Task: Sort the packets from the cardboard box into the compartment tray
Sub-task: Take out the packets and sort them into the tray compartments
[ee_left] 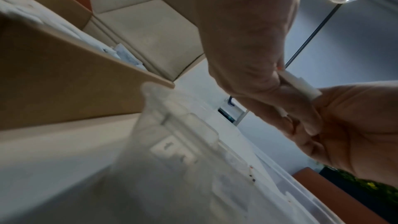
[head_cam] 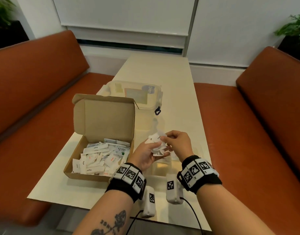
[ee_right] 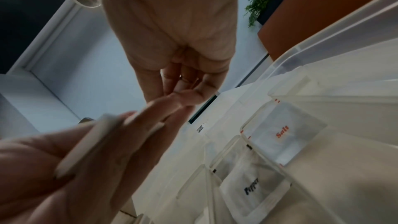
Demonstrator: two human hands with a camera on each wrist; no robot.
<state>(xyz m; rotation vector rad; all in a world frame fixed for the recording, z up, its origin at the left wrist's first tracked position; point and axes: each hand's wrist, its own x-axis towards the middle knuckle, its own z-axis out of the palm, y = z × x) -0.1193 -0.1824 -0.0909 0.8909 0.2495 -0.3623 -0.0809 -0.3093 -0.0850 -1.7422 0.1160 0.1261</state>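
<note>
Head view: two orange benches (head_cam: 35, 85) flank a long cream table (head_cam: 179, 102), one along each long side. Potted plants (head_cam: 293, 26) stand in the far corners of the room.

On the tabletop, toward the near left corner, sits the open cardboard box (head_cam: 101, 138), lid flap tilted up and back. It holds a loose heap of white packets (head_cam: 98, 158); some read "Sugar", one larger one reads "Stevia".

Just beyond the box, a clear plastic lid (head_cam: 134, 94) lies flat, with a dark clip at its right edge.

The clear compartment tray (head_cam: 162, 168) sits just right of the box, near the front edge, mostly hidden under the hands. Right wrist view: one tray section carries a "Salt" label (ee_right: 282, 131), the section beside it a "Pepper" label (ee_right: 251, 186). Whether these are labels or packets lying inside, cannot tell.

Both hands hover above the tray, touching each other around a bunch of packets (head_cam: 157, 144).

- Left hand (head_cam: 146, 155): palm up, fingers curled under the bunch, gripping it.
- Right hand (head_cam: 177, 145): thumb and fingertips pinching the top packet (head_cam: 158, 136) of the bunch, marked "Pepper".

Left wrist view: a white packet edge (ee_left: 300, 85) shows clamped between the fingers of both hands.

Both wrists wear black bands (head_cam: 127, 179) with square coded markers.
</note>
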